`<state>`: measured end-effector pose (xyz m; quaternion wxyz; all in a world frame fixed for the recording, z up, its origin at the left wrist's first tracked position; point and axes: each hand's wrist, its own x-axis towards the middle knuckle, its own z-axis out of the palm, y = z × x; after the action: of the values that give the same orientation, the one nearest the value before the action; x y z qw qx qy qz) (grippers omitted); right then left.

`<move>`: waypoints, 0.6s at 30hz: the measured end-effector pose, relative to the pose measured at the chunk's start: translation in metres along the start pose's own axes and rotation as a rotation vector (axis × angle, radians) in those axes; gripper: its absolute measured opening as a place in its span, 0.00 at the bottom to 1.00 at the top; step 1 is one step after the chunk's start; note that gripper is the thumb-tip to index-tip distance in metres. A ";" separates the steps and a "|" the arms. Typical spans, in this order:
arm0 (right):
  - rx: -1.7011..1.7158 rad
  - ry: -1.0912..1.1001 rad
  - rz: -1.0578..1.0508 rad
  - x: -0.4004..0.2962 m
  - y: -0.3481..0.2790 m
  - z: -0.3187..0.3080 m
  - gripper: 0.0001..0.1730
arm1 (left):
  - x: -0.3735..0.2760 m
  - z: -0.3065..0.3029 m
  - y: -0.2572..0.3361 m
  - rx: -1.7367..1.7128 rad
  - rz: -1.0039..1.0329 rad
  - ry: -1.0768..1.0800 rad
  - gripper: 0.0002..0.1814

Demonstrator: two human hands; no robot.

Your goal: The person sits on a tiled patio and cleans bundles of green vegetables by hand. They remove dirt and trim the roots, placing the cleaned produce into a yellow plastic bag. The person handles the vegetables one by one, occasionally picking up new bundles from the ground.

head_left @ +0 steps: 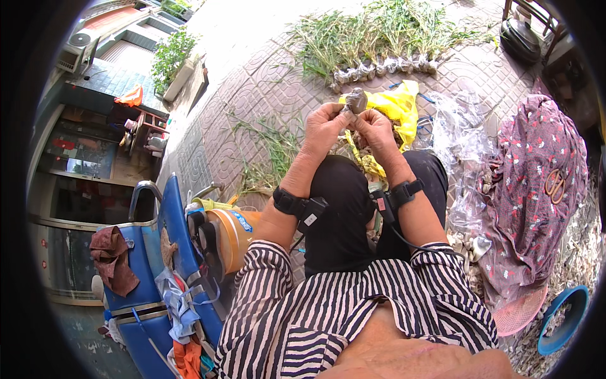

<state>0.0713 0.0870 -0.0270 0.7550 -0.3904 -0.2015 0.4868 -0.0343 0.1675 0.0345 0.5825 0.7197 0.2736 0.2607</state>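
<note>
My left hand [325, 124] and my right hand [377, 129] meet in front of my knees. Between them, the fingertips of both pinch the gathered plastic of a small brown, soil-like lump in a clear plastic bag [356, 100]. Just past it a yellow plastic bag [396, 105] lies open on the paving, with brown, crumbly matter in it, partly behind my right hand. Beyond that stands a row of long-leaved green plants [374, 35], their bases wrapped in small plastic bags [378, 69]. Loose cut greenery [272, 151] lies left of my hands.
Clear plastic bags [461, 128] lie to the right, beside a floral cloth [535, 189] bearing scissors [555, 186]. Near it are a pink basket [521, 315] and a blue basin [544, 338]. Blue seats [142, 265] and an orange-yellow bucket [239, 237] stand at left.
</note>
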 end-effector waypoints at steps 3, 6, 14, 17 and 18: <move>0.120 0.158 -0.039 0.013 0.003 -0.021 0.10 | 0.002 -0.004 0.003 -0.077 0.033 0.140 0.10; 0.309 0.351 0.015 0.015 0.005 -0.035 0.06 | 0.005 -0.034 0.020 -0.112 0.164 0.295 0.07; 0.170 0.247 0.053 0.012 0.009 -0.026 0.03 | 0.008 -0.162 0.112 -0.143 0.573 0.644 0.04; 0.128 0.149 0.005 0.015 0.015 -0.029 0.06 | -0.011 -0.194 0.150 -0.150 0.680 0.796 0.05; -0.026 0.128 -0.019 0.017 0.015 -0.030 0.09 | -0.016 -0.199 0.161 -0.138 0.704 0.783 0.05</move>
<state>0.0912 0.0939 -0.0585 0.7658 -0.4284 -0.1627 0.4512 -0.1696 0.2672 0.2282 0.3600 0.5768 0.1946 0.7070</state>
